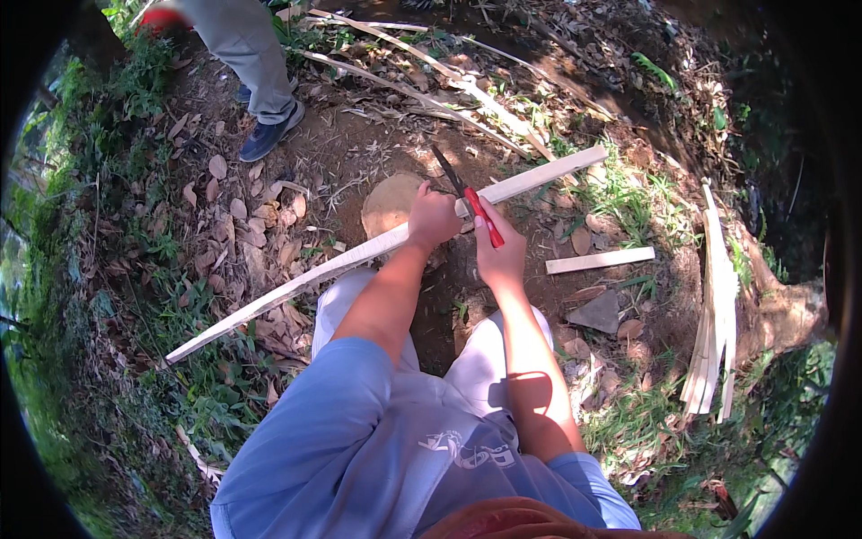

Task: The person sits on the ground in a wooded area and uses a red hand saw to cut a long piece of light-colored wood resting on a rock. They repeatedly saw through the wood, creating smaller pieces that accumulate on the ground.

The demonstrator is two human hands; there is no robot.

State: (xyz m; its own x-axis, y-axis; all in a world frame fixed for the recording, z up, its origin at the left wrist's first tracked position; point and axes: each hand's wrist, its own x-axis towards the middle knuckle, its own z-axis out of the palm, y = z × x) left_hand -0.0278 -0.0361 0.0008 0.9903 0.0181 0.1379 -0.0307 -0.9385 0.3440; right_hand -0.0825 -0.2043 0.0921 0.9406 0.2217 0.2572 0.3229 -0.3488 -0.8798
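Left hand (434,218): you're clamping the long, pale wooden strip (382,242), and it runs out both sides of your grip.
Right hand (500,251): you grasp the red-handled, dark-bladed knife (478,209), slanting over the strip.
Round, pale-topped wooden stump (386,205): just left of your left fist.

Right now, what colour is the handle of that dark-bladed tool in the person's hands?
The handle is red; it shows best in the head view.

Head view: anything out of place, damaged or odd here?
Nothing looks spilled or plainly damaged. The long pale wooden strip in the left hand appears slightly bowed, though fisheye distortion could cause that.
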